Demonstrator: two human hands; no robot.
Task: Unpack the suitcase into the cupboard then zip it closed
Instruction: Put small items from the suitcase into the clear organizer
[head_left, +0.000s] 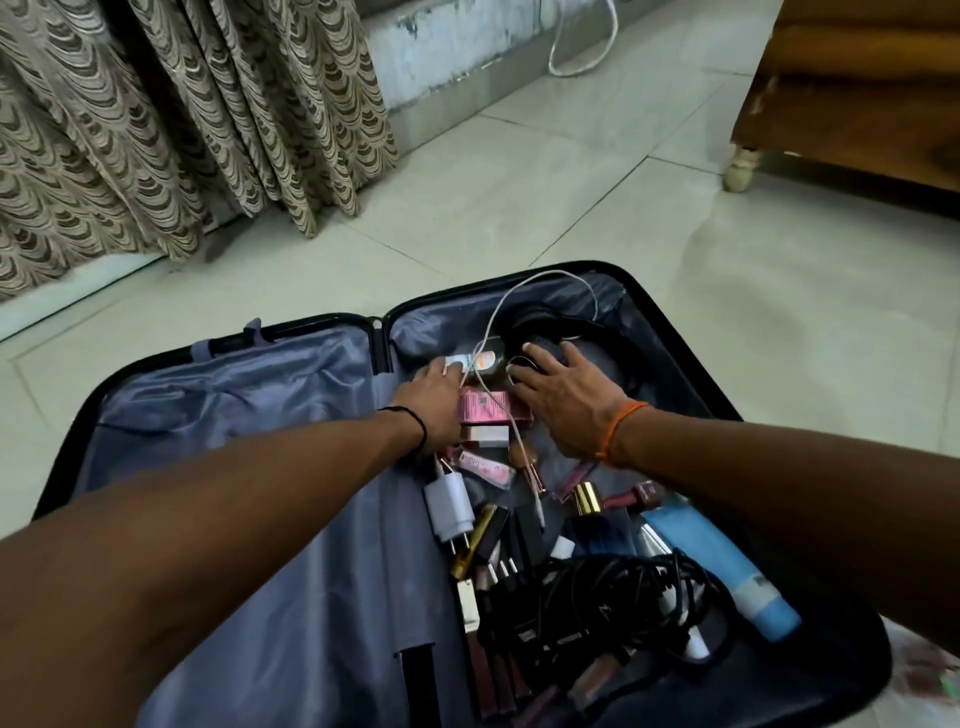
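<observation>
Reaching into the far end of the open suitcase (234, 395), both hands are working among small loose things, and the likeliest trouble is the white cable (498, 332). It is looping up over the headphones (561, 332) at the suitcase's far end and trailing back toward the near end across the pink boxes (488, 405), passing between the two hands. Lifting either the headphones or a box without freeing that cable would, I judge, be dragging the rest along and scattering the cosmetics onto the floor.

A second risk is lying at the near end of the suitcase: a tangle of black cords (613, 587) is sitting over lipsticks and beside the blue tube (727, 566), so pulling one cord could be tipping the small pieces out.

The left hand (431, 395) is lying low, fingers stretched forward and touching a small white and orange tube (475, 361) just past the pink boxes; whether it is actually pinching it I cannot tell. The right hand (561, 400) is spread wide, fingers splayed and pressing flat on the black headphones, not yet curling round them.

The suitcase itself is lying open flat on the tiled floor, its left half showing only grey lining, its right half still holding everything. No cupboard is showing for certain.
</observation>
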